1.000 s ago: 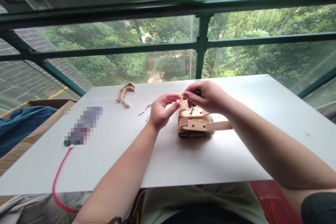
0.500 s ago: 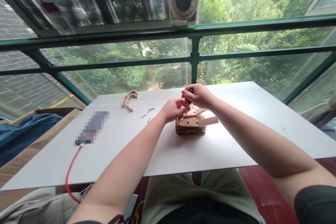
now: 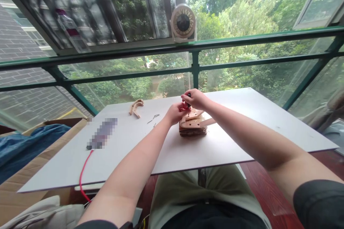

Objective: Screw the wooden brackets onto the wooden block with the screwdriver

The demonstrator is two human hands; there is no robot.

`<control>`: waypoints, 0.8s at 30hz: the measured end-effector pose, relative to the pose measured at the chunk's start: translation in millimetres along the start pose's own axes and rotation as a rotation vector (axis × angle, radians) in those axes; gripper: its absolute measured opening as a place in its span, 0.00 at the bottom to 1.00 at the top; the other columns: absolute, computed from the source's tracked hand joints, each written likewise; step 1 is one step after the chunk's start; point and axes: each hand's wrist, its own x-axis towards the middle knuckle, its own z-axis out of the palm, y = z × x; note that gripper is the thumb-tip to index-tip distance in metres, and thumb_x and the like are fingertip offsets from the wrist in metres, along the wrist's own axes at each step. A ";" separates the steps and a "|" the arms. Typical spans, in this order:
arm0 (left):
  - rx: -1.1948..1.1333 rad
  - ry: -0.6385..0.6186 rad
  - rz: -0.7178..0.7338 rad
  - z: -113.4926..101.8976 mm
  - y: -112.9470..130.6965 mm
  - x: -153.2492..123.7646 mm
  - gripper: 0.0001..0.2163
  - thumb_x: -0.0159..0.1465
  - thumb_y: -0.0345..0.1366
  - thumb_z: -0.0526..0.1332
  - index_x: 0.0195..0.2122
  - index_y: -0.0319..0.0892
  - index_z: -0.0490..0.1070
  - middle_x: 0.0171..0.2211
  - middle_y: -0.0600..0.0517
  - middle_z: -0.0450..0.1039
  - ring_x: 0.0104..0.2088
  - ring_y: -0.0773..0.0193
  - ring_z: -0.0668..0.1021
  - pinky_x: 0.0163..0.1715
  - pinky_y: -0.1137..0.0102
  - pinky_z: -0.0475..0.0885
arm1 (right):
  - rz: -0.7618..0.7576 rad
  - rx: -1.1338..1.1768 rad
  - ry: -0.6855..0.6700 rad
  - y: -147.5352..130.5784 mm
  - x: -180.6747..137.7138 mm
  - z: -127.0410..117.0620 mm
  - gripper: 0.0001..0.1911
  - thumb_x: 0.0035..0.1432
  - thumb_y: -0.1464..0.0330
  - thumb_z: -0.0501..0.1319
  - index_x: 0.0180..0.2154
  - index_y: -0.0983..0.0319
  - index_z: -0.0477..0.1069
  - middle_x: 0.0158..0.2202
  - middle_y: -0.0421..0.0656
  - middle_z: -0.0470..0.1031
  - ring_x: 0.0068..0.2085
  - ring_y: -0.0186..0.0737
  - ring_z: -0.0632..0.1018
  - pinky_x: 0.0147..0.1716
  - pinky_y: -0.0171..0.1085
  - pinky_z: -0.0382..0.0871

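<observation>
A stack of pale wooden pieces (image 3: 192, 126) lies near the middle of the white board (image 3: 215, 150). My right hand (image 3: 196, 98) is closed round a small dark-handled screwdriver (image 3: 188, 101) that stands upright on the top piece. My left hand (image 3: 176, 111) is pinched at the tool's lower end, right beside the stack's left edge. What its fingertips hold is too small to make out.
A curved wooden piece (image 3: 136, 107) and several small screws (image 3: 152, 118) lie left of the stack. A blurred flat device (image 3: 102, 138) with a red cable (image 3: 83, 177) lies farther left. A cardboard box with blue cloth (image 3: 24, 146) stands beyond the board's left edge. A green railing (image 3: 193, 48) carries a small fan (image 3: 184, 23).
The view has tilted upward, so the board sits lower and farther off. My left hand has closed in from open beside the stack to a pinch at the screwdriver.
</observation>
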 end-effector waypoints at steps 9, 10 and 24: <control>0.134 -0.020 0.005 -3.0 0.9 1.3 0.15 0.53 0.46 0.72 0.34 0.39 0.79 0.30 0.49 0.80 0.31 0.63 0.78 0.35 0.67 0.73 | 0.047 -0.089 -0.148 -8.3 -8.9 -22.9 0.15 0.58 0.76 0.57 0.47 0.60 0.64 0.36 0.43 0.81 0.27 0.35 0.80 0.24 0.30 0.71; 0.147 -0.031 0.007 -3.2 1.6 2.1 0.16 0.53 0.46 0.72 0.34 0.39 0.79 0.31 0.49 0.80 0.31 0.62 0.78 0.35 0.67 0.73 | 0.054 -0.114 -0.170 -10.0 -9.5 -25.4 0.14 0.57 0.77 0.57 0.45 0.61 0.65 0.35 0.43 0.81 0.28 0.35 0.81 0.24 0.30 0.71; 0.322 -0.110 0.001 -11.9 20.7 6.5 0.21 0.55 0.52 0.70 0.41 0.39 0.83 0.34 0.46 0.84 0.36 0.56 0.83 0.36 0.68 0.74 | 0.135 -0.404 -0.367 -33.8 -5.0 -29.2 0.15 0.68 0.60 0.60 0.50 0.64 0.73 0.45 0.45 0.78 0.41 0.38 0.80 0.42 0.42 0.78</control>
